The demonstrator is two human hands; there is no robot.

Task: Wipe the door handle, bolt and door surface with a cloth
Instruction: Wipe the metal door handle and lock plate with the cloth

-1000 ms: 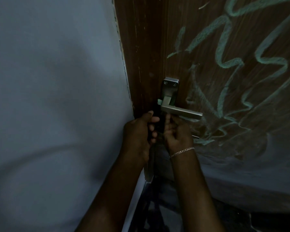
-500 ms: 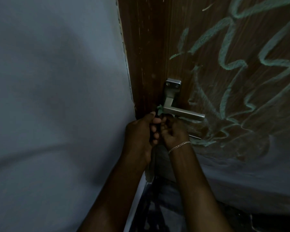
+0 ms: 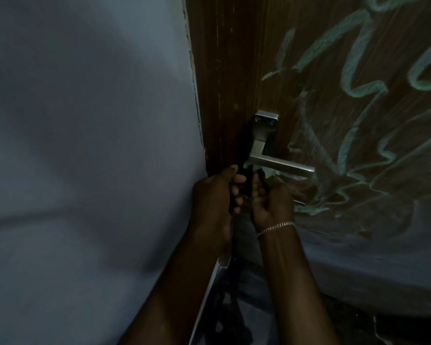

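Observation:
A silver lever door handle (image 3: pixel 281 165) on its plate sits near the edge of the brown wooden door (image 3: pixel 234 70). A pale green cloth (image 3: pixel 272 173) peeks out on both sides of the handle's neck, just under the lever. My left hand (image 3: pixel 215 195) is a fist at the door's edge, left of the handle, fingers curled into the dark gap. My right hand (image 3: pixel 271 202), with a chain bracelet on the wrist, is closed right below the lever with the cloth end above its fingers. No bolt can be made out.
Thick green chalk scribbles (image 3: pixel 353 78) cover the door face right of the handle. A plain grey wall (image 3: pixel 85 145) fills the left side. Dark floor (image 3: pixel 246 307) shows between my forearms at the bottom.
Both hands rose a little towards the handle, pressed together half a second ago, and now sit slightly apart just beneath the lever. The cloth stays at the handle's neck.

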